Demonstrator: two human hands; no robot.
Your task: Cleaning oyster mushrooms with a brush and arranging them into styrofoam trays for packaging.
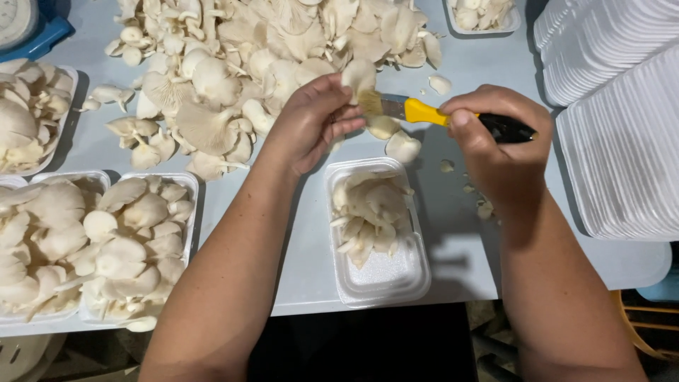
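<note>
Two hands meet mid-frame: left hand (311, 124) pinches a mushroom (358, 76), right hand (495, 145) grips a yellow-handled knife (424, 112) at its stem. Centre tray (382, 279) is half filled, left trays (187, 212) are packed, and a big pile (269, 49) waits on the surface (311, 269) above.

The steel blade of the yellow-and-black-handled knife (453, 117) is mostly hidden behind the pale oyster mushroom (359, 76) pinched in the left hand (309, 124), whose palm faces away. The right hand (501, 145) covers the middle of the handle. The heap of loose white mushrooms (269, 49) runs off the top edge, as does a blue weighing scale (28, 28) at the corner. The stacked white foam trays (608, 113) are cut by the right edge.
</note>
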